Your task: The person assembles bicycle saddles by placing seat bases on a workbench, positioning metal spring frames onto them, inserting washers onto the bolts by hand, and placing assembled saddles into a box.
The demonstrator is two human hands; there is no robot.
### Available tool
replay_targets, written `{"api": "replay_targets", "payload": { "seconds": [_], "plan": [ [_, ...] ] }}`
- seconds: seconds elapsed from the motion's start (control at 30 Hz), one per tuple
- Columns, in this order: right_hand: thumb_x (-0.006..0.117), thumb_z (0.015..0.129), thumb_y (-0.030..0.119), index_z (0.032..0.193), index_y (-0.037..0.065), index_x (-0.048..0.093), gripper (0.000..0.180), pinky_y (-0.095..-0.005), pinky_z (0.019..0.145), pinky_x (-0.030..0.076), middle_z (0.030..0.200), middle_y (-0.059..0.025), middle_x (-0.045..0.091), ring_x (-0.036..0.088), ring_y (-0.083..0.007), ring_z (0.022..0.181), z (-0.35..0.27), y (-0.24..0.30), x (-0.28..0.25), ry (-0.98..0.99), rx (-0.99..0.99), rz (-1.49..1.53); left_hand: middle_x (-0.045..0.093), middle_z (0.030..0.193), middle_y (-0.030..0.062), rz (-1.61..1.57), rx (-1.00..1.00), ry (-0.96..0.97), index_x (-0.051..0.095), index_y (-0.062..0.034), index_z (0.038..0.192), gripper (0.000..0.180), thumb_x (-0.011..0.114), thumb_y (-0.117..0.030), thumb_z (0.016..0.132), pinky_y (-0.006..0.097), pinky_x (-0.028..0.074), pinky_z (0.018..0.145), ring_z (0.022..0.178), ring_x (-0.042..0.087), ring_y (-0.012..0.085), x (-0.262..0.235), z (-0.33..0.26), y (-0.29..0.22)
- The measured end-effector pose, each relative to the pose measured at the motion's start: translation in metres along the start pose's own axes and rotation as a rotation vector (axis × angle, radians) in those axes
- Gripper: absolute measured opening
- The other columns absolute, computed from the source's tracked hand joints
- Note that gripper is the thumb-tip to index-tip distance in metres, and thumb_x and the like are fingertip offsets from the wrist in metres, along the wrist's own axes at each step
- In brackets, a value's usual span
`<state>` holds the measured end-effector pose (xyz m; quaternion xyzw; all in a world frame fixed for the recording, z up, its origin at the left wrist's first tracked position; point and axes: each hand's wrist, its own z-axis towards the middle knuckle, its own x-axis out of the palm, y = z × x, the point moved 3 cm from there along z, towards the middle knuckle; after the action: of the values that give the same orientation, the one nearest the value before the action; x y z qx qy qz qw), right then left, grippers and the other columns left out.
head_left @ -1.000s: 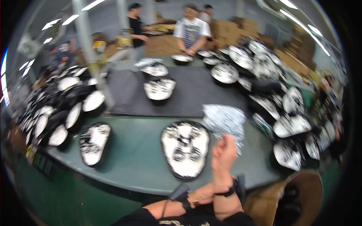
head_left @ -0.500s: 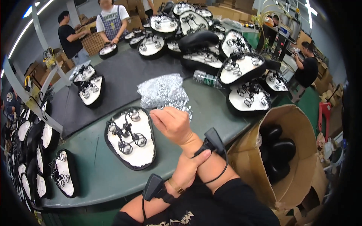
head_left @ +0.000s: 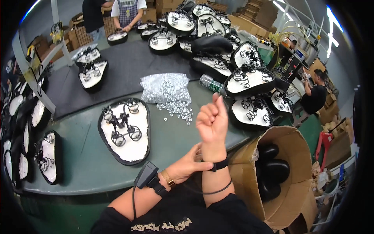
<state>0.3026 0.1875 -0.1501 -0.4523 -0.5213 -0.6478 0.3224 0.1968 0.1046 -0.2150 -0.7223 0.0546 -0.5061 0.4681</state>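
My left hand (head_left: 187, 163), wearing a gold bracelet, is wrapped round my right wrist, its thumb pressing on a black strap (head_left: 218, 165). Palm turned up, my right hand (head_left: 212, 121) has its fingers curled in loosely, and nothing shows in it. To the left, a bicycle saddle (head_left: 138, 146) lies upside down on the green tabletop (head_left: 171, 136), white underside and black coil springs upward. Behind my right hand is a clear plastic bag (head_left: 163, 87) of small metal nuts, with several nuts (head_left: 177, 110) spilled in front. Another black device (head_left: 147, 174) is strapped to my left forearm.
Upturned saddles (head_left: 249, 82) are piled at the back right beside a plastic bottle (head_left: 211, 84). A cardboard box (head_left: 300, 171) holding black saddles stands at the right. More saddles (head_left: 50, 158) line the left edge. Co-workers stand at the back; another person (head_left: 317, 93) sits at the right.
My right hand has swung upright and turned palm up, its forearm rotating within my left hand's hold. The device on the right wrist has turned out of sight. The view has shifted slightly.
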Motion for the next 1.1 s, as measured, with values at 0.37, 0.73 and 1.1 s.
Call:
{"api": "replay_targets", "payload": {
  "seconds": [0.37, 0.73, 1.1],
  "plan": [
    [0.060, 0.105, 0.025, 0.096, 0.005, 0.068, 0.023, -0.0244, 0.046, 0.036, 0.065, 0.0032, 0.048, 0.045, -0.0079, 0.056, -0.006, -0.040, 0.004, 0.128, -0.200, -0.699, 0.064, 0.100, -0.0022, 0.550, -0.386, 0.226, 0.062, -0.0028, 0.124, 0.036, 0.068, -0.030, 0.101, 0.023, 0.048, 0.080, 0.089, 0.058, 0.0043, 0.004, -0.055, 0.013],
    [0.058, 0.095, 0.026, 0.091, 0.008, 0.068, 0.020, -0.0453, 0.060, 0.057, 0.082, -0.0131, 0.072, 0.072, -0.0331, 0.081, -0.125, -0.003, -0.065, 1.423, 0.215, -2.434, 0.070, 0.094, -0.0025, 0.434, 0.046, -0.354, 0.074, -0.0016, 0.106, 0.024, 0.067, -0.024, 0.102, 0.021, 0.046, 0.078, 0.086, 0.056, 0.0040, -0.012, -0.043, -0.056],
    [0.057, 0.105, 0.030, 0.095, 0.004, 0.070, 0.031, -0.0220, 0.049, 0.038, 0.070, 0.0004, 0.054, 0.046, -0.0082, 0.059, -0.053, 0.001, 0.097, 0.654, 0.456, -0.011, 0.069, 0.117, 0.0093, 0.717, -0.286, -0.267, 0.056, 0.0041, 0.141, 0.055, 0.065, -0.033, 0.102, 0.031, 0.049, 0.094, 0.101, 0.063, 0.0163, -0.060, -0.026, 0.017]
  ]
}}
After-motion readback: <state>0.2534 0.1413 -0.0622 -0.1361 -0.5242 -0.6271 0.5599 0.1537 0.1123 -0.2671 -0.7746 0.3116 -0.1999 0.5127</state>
